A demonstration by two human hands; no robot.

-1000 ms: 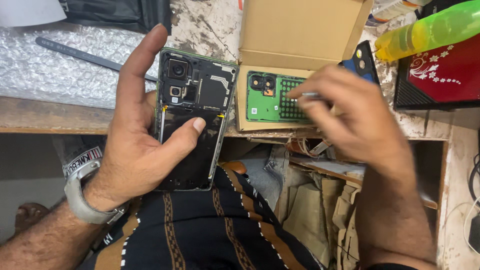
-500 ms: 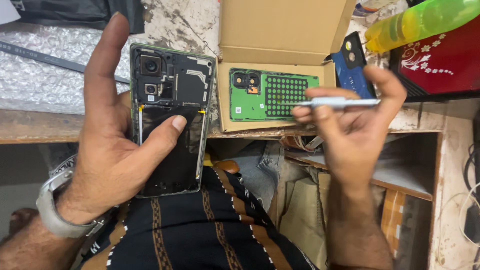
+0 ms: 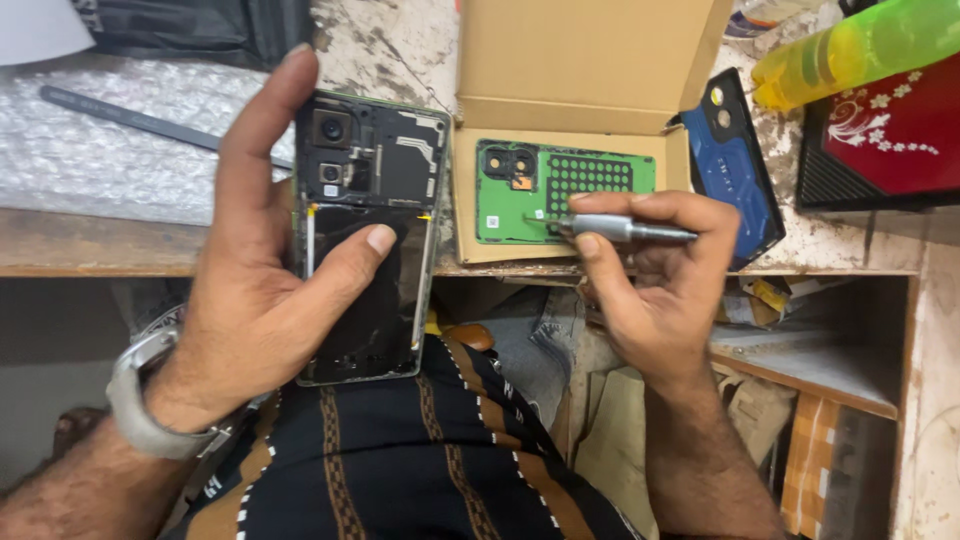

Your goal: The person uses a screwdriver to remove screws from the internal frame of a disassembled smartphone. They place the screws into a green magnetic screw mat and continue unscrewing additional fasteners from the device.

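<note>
My left hand (image 3: 255,300) grips an opened black smartphone (image 3: 365,160) with its back cover off, camera modules and inner boards showing; my thumb lies across its dark lower half. My right hand (image 3: 650,270) holds a slim metal screwdriver (image 3: 625,230) sideways, its tip pointing left over a green perforated mat (image 3: 570,190). The mat lies in a shallow cardboard box (image 3: 580,60) on the bench.
A blue phone back cover (image 3: 735,165) leans to the right of the box. A yellow-green bottle (image 3: 860,45) and a red patterned box (image 3: 890,140) sit at the far right. Bubble wrap (image 3: 110,150) with a thin dark tool (image 3: 140,118) covers the left bench. Shelves with clutter sit below.
My right hand drew back from the box toward me and turned the screwdriver level. The phone in my left hand stayed held, shifting only slightly in view.
</note>
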